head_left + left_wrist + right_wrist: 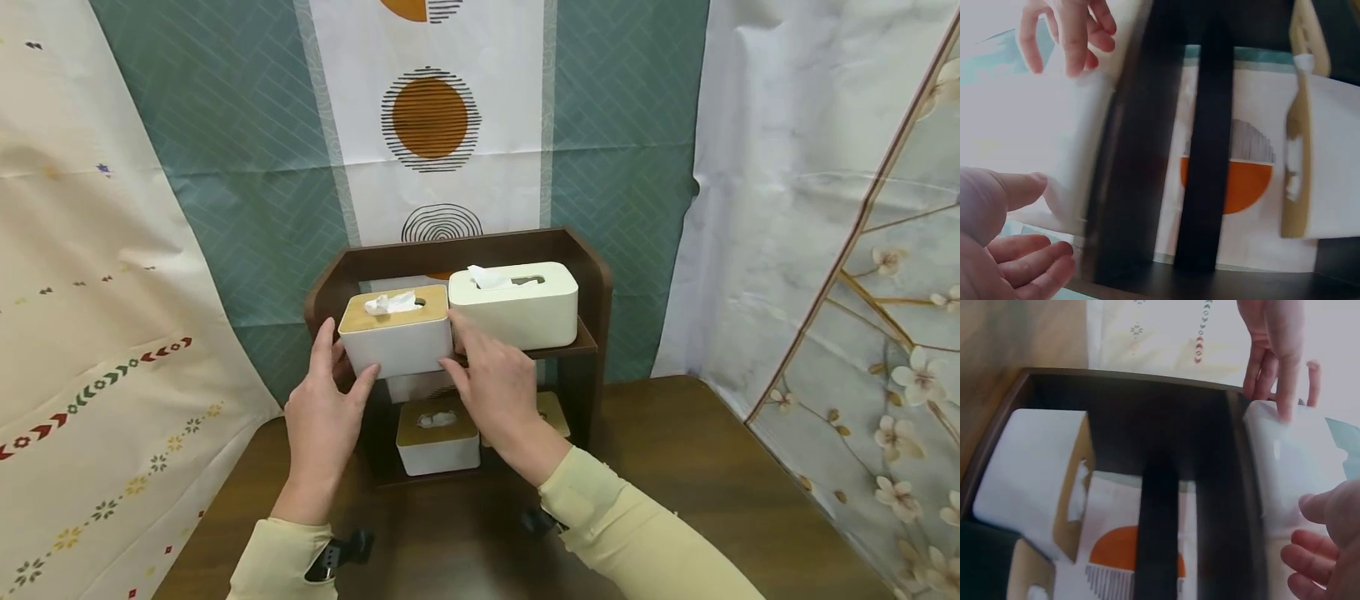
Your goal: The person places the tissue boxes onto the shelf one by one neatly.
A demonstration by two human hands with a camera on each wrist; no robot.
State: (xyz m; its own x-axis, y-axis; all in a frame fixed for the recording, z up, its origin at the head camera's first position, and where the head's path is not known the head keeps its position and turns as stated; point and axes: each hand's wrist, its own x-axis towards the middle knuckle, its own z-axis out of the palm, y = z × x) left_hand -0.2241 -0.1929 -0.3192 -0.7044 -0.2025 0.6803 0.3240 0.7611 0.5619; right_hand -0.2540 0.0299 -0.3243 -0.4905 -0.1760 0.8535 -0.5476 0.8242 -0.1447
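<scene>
On the left part of the upper shelf is a white tissue box with a wood-coloured lid (393, 346), a tissue poking from its slot. My left hand (322, 425) holds its left end, thumb at the front face and fingers along the side. At the opposite end, my right hand (498, 383) grips the box with the thumb low on the front and fingers reaching into the gap beside a cream tissue box (517, 312). Both wrist views show the white box (1294, 469) between the two hands, its front edge along the shelf edge.
A dark brown two-tier shelf (592, 333) stands on a wooden table (660, 442) before patterned cloth hangings (622, 167). Its lower tier holds another white tissue box with a wood-coloured lid (438, 450) and a partly hidden box with a similar lid (553, 412).
</scene>
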